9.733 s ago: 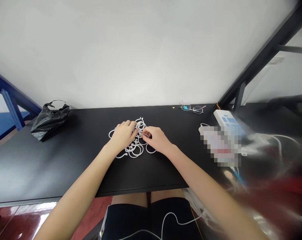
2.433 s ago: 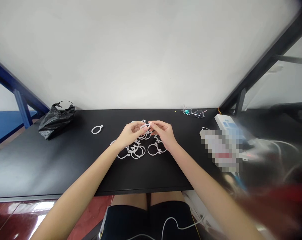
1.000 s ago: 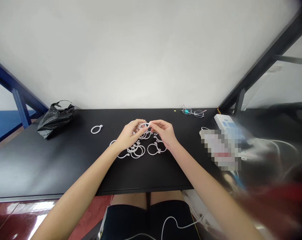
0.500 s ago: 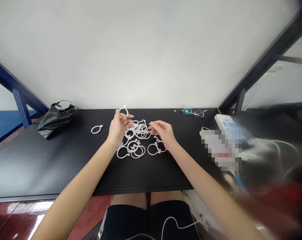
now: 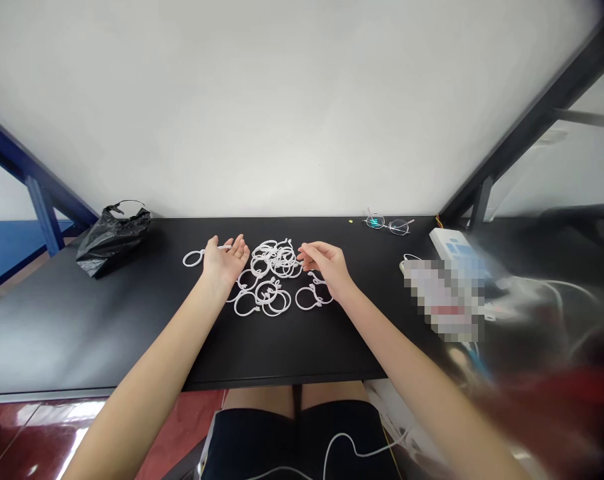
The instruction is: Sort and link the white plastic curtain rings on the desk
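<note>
My left hand (image 5: 227, 261) is turned palm up at the left side of the pile, fingers extended. A white curtain ring (image 5: 224, 247), seen nearly edge-on, is held between its thumb and fingers. My right hand (image 5: 326, 261) hovers at the pile's right side with thumb and fingertips pinched together; whatever is between them is too small to make out. Between the hands lies a loose pile of white curtain rings (image 5: 261, 267), each with a small eyelet. A separate ring (image 5: 193, 259) rests on the table left of my left hand.
The black table (image 5: 302, 347) runs up to a pale wall. A black plastic bag (image 5: 113, 240) sits at far left. Eyeglasses (image 5: 388, 223) lie at the back right. On the right are a white box (image 5: 452, 243), a blurred-out item (image 5: 442, 300) and white cables.
My left hand has moved left and down, away from the pile, turning palm up with the ring tipped from upright to nearly edge-on. My right hand has hardly moved.
</note>
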Demonstrator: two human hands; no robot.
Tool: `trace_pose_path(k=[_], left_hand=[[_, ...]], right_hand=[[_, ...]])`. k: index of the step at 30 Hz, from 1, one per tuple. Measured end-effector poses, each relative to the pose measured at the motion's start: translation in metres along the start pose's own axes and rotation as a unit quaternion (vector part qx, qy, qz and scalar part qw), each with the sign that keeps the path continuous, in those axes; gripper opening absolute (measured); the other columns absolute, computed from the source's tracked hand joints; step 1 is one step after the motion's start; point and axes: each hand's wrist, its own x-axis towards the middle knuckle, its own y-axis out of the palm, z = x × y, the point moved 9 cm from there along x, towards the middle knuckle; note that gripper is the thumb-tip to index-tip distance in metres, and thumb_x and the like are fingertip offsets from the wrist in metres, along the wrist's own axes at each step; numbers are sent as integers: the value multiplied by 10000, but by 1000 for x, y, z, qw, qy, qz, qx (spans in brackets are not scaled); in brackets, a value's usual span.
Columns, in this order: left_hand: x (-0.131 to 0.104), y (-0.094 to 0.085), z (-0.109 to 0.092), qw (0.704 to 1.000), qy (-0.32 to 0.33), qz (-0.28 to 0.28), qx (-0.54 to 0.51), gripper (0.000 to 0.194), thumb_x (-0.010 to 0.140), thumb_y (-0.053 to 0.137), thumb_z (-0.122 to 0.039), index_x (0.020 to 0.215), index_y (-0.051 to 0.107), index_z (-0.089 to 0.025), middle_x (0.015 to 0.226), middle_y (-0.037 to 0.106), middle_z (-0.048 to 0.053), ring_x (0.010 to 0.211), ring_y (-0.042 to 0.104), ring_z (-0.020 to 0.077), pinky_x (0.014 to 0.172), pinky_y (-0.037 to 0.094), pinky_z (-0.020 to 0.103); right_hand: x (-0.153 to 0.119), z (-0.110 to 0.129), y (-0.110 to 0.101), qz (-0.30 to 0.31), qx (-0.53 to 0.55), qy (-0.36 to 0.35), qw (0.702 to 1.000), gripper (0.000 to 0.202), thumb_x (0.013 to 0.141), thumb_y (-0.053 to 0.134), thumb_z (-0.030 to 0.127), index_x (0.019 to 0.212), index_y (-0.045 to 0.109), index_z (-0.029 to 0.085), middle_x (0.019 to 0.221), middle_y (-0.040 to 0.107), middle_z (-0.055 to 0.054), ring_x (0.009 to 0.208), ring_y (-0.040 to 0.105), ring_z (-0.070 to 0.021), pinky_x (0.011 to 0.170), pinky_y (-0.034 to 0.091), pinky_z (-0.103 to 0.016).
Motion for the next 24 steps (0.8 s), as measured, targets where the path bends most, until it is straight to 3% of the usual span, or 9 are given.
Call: trace_pose_path(k=[4, 13, 21, 24], left_hand=[[-2, -3, -4, 999, 18, -27, 11, 139, 950, 398, -260, 1072, 412, -194, 1021, 586, 102, 828, 634, 147, 638, 528, 232], [-17, 1, -24, 992, 117, -19, 31, 273, 902, 447, -214, 1170, 406, -246, 1138, 529, 84, 900, 635, 125, 780, 530, 244], [-19, 2, -29, 989, 140, -19, 42, 174, 813, 489, -135, 964, 501, -221, 1141, 577, 74, 904, 620, 123, 782, 511, 237], [-16, 11, -23, 989, 123, 26, 83, 239, 736, 504, -69, 922, 549, -210, 1099, 623, 53, 846, 602, 108, 776, 494, 225]], right_hand=[[-1, -1, 1, 1, -1, 2, 1000, 269, 690, 760, 454, 709, 732, 187, 701, 692, -37, 592, 570, -110, 564, 496, -244], [-1, -1, 1, 2, -11, 2, 1000, 292, 688, 753, 468, 716, 729, 179, 710, 691, -43, 598, 568, -112, 553, 495, -235], [-1, -1, 1, 4, -16, 3, 1000, 282, 683, 756, 465, 698, 723, 185, 705, 697, -42, 574, 566, -110, 555, 496, -247], [-1, -1, 2, 5, -18, 0, 1000, 287, 681, 757, 467, 694, 723, 182, 699, 695, -42, 572, 562, -109, 552, 494, -246]])
